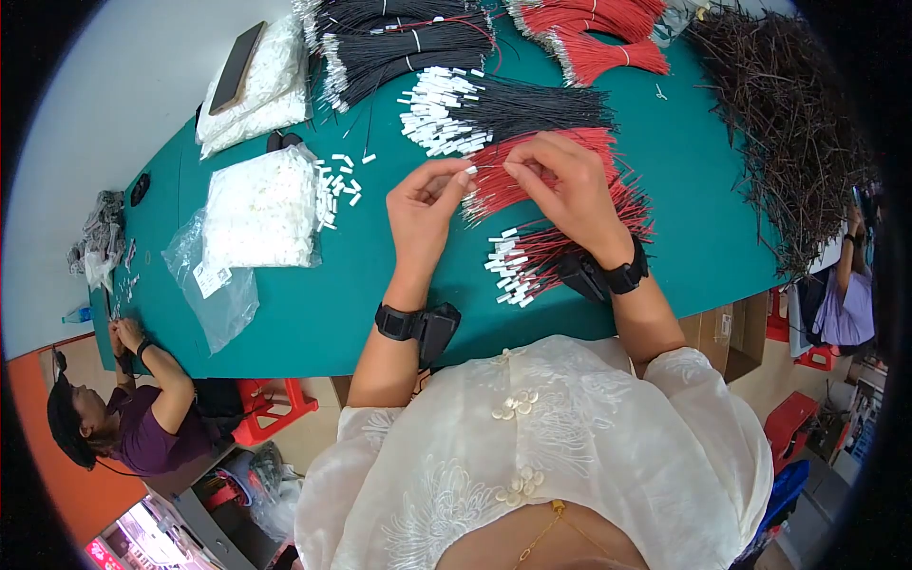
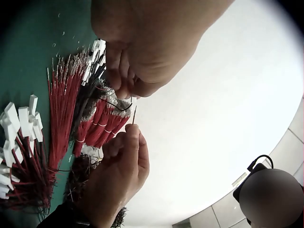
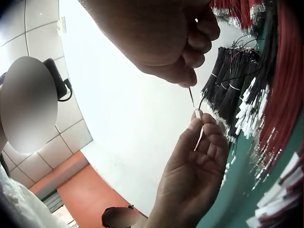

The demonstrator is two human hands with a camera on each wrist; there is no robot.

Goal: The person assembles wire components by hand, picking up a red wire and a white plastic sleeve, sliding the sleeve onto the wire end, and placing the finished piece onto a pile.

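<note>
Between thumb and index finger, the left hand [image 1: 425, 204] pinches a small white connector [image 3: 198, 113], from which a black wire curves away. The right hand [image 1: 568, 185] pinches a thin wire [image 3: 191, 96] whose bare end points at the connector, a small gap apart in the right wrist view. Both hands are raised over the red wires [image 1: 494, 190]. Below them lies a bundle of red wires with white connectors [image 1: 513, 275]. Black wires with white connectors [image 1: 446, 109] lie just beyond the hands.
A bag of white connectors [image 1: 261, 209] and loose connectors [image 1: 332, 190] lie at the left. Tied black bundles [image 1: 408, 47] and tied red bundles [image 1: 598, 52] are at the back. A dark wire heap [image 1: 788, 114] covers the right end. Another person [image 1: 142, 408] sits at the far left.
</note>
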